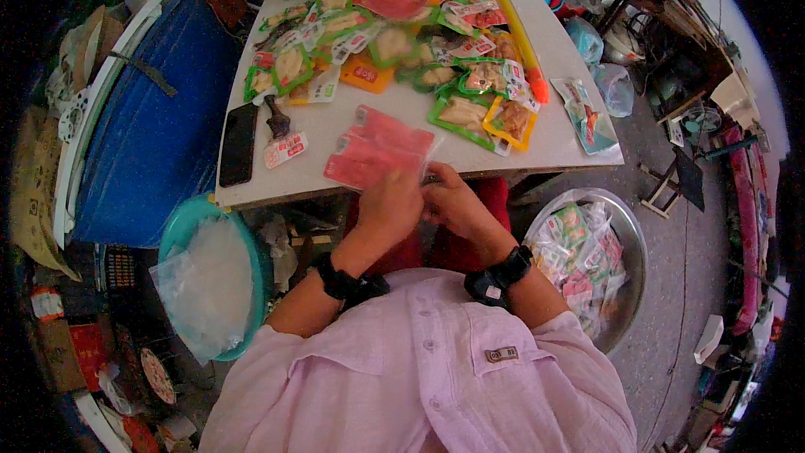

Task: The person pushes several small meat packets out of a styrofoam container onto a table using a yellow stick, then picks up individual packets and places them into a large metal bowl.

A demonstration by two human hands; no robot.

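Note:
Pink flat packets [380, 145] lie at the table's near edge, apparently within clear plastic film that shows at their right side. My left hand [391, 204] grips their lower edge, its fingers partly hidden beneath the wrist and palm. Close beside it, my right hand [454, 201] has curled fingers at the film's right corner; what they pinch is blurred. Left of the packets sits a dark vacuum-packed piece of food [278, 121] with a pink-and-white label. A heap of sealed food packets [396, 44] with green, orange and pink edges covers the far part of the table.
A black phone [238, 145] rests on the white table [327, 179]. A yellow tube [506, 6] with an orange end borders the heap; another packet [586, 116] lies right. Below stand a teal basin [256, 277] of clear bags and a metal basin [638, 277] of filled bags.

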